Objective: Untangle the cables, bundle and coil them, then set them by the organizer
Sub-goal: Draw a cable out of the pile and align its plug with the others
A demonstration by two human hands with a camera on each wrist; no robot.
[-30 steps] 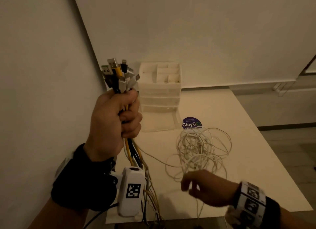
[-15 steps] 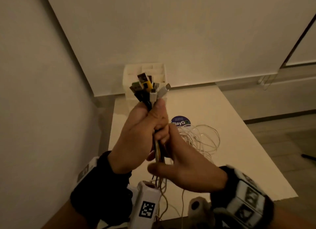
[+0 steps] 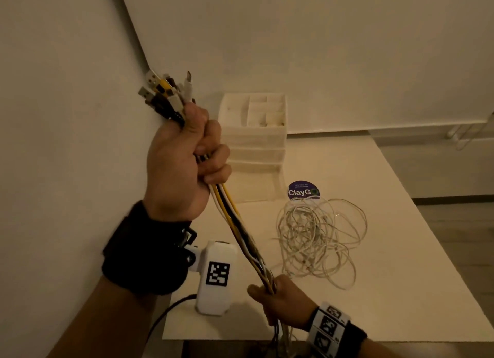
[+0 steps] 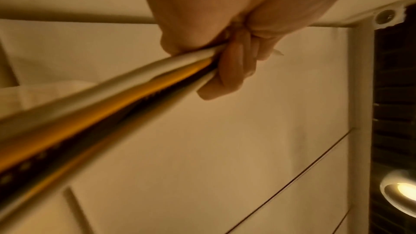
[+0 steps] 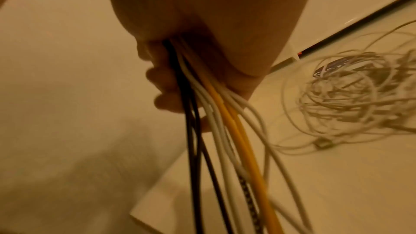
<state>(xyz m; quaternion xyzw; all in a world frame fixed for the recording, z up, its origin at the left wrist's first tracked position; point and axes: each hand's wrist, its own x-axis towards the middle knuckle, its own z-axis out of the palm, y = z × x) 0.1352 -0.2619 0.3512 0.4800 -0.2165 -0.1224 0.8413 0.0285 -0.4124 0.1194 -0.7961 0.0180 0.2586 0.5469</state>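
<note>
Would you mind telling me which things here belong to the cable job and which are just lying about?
Part of the job:
- cable bundle, gripped by left hand and right hand
- loose white cable tangle on the table
- organizer

Just lying about:
- round ClayGo sticker

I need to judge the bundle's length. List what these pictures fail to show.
- Bundle lower ends: head view, cut off by the bottom edge below the right hand.
- Bundle length inside the left hand: hidden by the fingers.
- Plug types: too small, dim.
- White tangle: right wrist view, blurred.
</note>
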